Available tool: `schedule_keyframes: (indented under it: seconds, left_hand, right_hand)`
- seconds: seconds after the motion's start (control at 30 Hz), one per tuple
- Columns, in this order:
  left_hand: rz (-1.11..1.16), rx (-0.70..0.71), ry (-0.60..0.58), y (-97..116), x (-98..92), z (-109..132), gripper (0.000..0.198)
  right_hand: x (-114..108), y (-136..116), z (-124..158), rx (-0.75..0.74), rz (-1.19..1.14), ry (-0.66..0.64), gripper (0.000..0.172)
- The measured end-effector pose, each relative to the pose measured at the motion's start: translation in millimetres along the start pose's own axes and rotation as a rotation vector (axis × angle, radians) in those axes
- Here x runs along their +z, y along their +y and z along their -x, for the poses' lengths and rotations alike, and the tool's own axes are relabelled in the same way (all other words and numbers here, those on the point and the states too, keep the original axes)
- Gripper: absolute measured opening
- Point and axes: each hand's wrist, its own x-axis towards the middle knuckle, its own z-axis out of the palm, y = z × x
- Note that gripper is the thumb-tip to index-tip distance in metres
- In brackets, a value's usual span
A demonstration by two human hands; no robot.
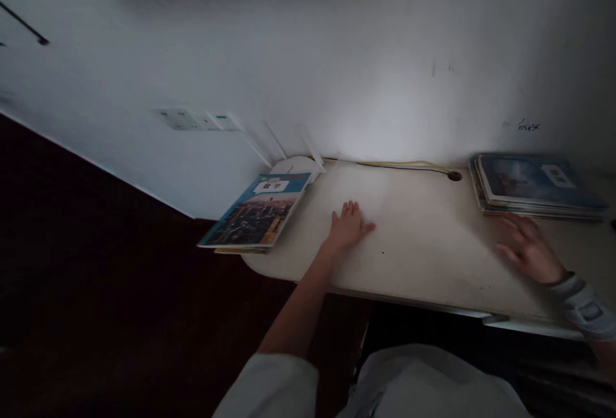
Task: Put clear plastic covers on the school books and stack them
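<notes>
At desk [414,257], two hands [346,228] [530,252], two book stacks [257,216] [529,183]

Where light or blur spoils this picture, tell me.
Head view: dim overall, with a soft bright patch on the wall; head view: the floor at left sinks to near black; head view: the right hand looks smeared and the sockets blurred, while the left hand is somewhat clearer.

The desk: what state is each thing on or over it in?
Left hand: open, palm down at the desk.
Right hand: open, holding nothing.
Left books: closed, stacked, jutting past the desk's edge.
Right books: closed, stacked flat.
Router: antennas up; power unclear.
Yellow cable: loosely laid toward the hole.
</notes>
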Motion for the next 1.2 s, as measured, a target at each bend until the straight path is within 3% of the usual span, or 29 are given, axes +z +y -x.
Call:
schedule_keyframes:
  seconds: [0.13,0.3,0.37,0.5,0.6,0.7,0.83,0.97,1.1,1.2]
  left_hand:
    - [-0.047,0.045,0.061,-8,22.7,29,0.058]
    - [0.119,0.029,0.155,6,23.4,63,0.039]
    - [0.354,0.021,0.207,12,17.9,79,0.035]
    - [1.181,0.040,0.232,26,5.2,113,0.035]
    - [1.637,-0.172,0.356,25,1.0,128,0.032]
    - [1.814,-0.408,0.542,10,9.3,134,0.030]
    - [1.775,-0.640,0.767,-19,35.0,144,0.023]
    - [1.537,-0.675,0.914,-37,50.9,154,0.021]
    - [1.358,-0.676,0.977,-49,51.0,155,0.025]
    - [1.279,-0.710,0.935,-61,52.8,157,0.030]
  right_hand:
    - [28,-51,-18,-0.098,-0.019,-0.052,0.040]
    - [39,-93,-35,-0.168,-0.098,-0.141,0.038]
    - [40,-106,-39,-0.160,-0.136,-0.168,0.036]
    - [45,-127,-48,-0.125,-0.197,-0.230,0.040]
    - [50,-138,-56,-0.163,-0.177,-0.275,0.054]
    - [55,-142,-56,-0.231,-0.161,-0.366,0.065]
    - [58,-142,-50,-0.227,-0.148,-0.440,0.069]
    - [61,-155,-69,-0.212,-0.131,-0.408,0.076]
    - [66,-168,-94,-0.242,-0.129,-0.500,0.080]
    - [56,-164,-79,-0.240,-0.089,-0.519,0.077]
